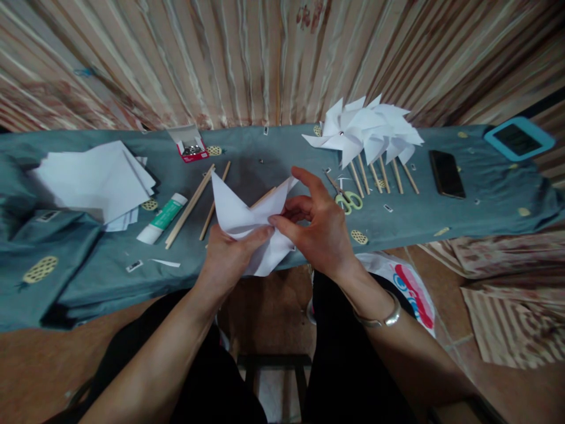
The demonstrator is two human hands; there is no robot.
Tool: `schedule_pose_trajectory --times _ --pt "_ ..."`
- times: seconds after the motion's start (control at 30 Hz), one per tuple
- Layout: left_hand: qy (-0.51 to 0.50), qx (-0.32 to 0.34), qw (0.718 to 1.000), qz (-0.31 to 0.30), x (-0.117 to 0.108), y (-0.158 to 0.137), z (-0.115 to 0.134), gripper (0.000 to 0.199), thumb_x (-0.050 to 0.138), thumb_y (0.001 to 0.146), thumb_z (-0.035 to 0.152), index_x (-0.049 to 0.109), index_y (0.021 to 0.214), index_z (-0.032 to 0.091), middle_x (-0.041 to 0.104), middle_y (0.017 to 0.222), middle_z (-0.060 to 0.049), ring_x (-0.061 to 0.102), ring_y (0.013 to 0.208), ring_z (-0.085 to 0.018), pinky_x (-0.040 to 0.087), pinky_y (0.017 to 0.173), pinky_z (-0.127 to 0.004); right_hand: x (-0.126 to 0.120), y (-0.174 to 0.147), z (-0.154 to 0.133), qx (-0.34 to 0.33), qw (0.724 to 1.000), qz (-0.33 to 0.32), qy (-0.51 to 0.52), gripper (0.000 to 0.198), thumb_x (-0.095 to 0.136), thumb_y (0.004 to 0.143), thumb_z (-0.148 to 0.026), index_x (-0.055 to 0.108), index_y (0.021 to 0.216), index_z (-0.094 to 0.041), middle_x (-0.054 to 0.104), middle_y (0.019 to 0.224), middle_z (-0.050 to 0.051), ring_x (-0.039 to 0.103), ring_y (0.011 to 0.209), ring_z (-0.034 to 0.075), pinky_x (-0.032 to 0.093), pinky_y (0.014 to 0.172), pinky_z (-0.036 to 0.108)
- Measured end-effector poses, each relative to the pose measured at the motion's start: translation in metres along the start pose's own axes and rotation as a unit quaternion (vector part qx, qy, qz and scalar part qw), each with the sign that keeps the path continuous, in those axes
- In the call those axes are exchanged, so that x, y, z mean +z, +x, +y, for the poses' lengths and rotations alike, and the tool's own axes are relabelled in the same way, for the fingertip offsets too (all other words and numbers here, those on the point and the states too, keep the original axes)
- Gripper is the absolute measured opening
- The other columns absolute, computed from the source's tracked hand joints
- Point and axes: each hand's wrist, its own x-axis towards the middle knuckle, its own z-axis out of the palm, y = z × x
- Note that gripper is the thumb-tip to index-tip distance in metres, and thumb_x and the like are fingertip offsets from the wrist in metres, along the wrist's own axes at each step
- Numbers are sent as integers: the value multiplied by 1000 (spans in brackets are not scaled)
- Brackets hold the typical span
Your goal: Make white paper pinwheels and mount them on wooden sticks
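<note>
A white paper pinwheel point(238, 211), its corners folded toward the middle, is held over the front edge of the table. My left hand point(232, 250) grips it from the lower left, thumb pressed near the centre and the other fingers hidden beneath. From the right, my right hand point(315, 221) pinches the paper by the centre between thumb and fingers, with the index finger raised by the upper right corner. Part of a wooden stick point(263, 197) shows behind the paper. Whether a pin is at the centre I cannot make out.
Finished pinwheels point(371, 129) on sticks lie at the back right, near green-handled scissors point(349, 202), a phone point(447, 173) and a blue-framed device point(519, 138). Leftward are loose sticks point(189, 207), a glue stick point(162, 218), an open box of pins point(192, 151) and paper sheets point(95, 182).
</note>
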Motion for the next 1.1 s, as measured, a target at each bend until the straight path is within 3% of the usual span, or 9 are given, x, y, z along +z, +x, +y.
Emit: schedule_pose_trajectory --times 1.1 --pt "-43 -5 999 19 0 2 0 34 82 51 18 75 84 14 77 83 -6 72 75 -23 59 74 -33 12 -3 -1 -8 1000 17 -16 73 70 75 -21 38 141 -23 71 84 0 68 73 19 59 77 38"
